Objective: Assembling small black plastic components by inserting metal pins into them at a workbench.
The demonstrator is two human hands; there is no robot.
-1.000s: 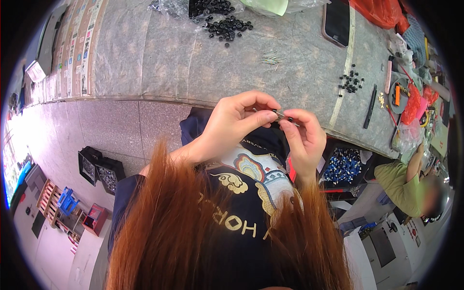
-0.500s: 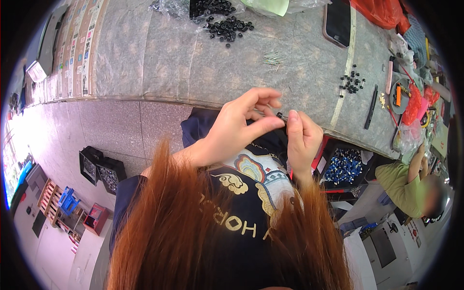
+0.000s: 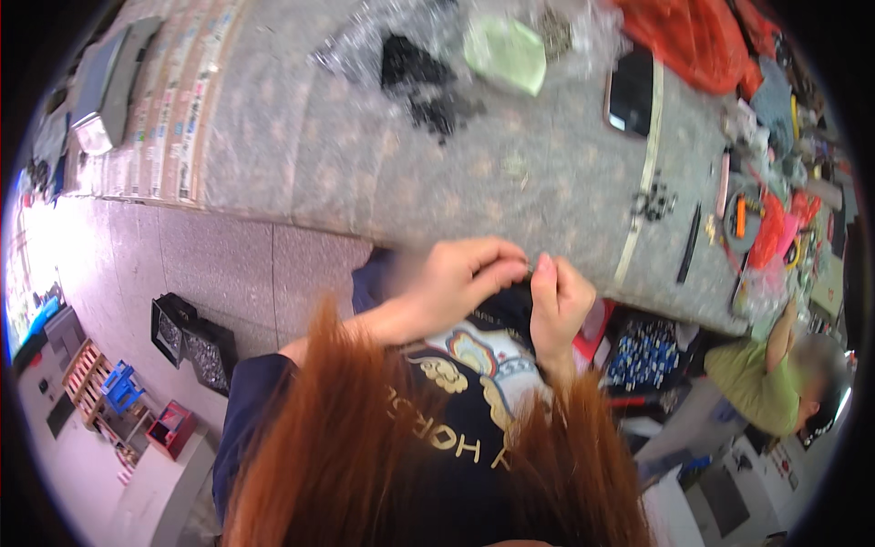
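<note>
Just off the table's near edge, my left hand (image 3: 465, 281) has its thumb and fingertips pinched together. My right hand (image 3: 560, 303) is closed in a pinch beside it, the two sets of fingertips nearly meeting. A small black part (image 3: 529, 273) shows as a dark speck between them, mostly hidden by the fingers and blurred. Beyond my hands, a few thin metal pins (image 3: 515, 165) lie smeared on the grey-covered table (image 3: 310, 155). A cluster of small black parts (image 3: 655, 202) sits to the right, and a larger black heap (image 3: 415, 82) farther back.
A phone (image 3: 631, 96) and a black pen (image 3: 690, 242) lie on the right. Clear plastic with a pale green piece (image 3: 506, 55) and a red bag (image 3: 688, 41) are at the back. Below the edge stands a bin of blue-and-white parts (image 3: 643, 354). A green-shirted person (image 3: 756, 378) sits at right.
The view has shifted, so the table and my hands sit lower in the picture. My left fingers, spread before, have closed into a pinch against my right fingertips.
</note>
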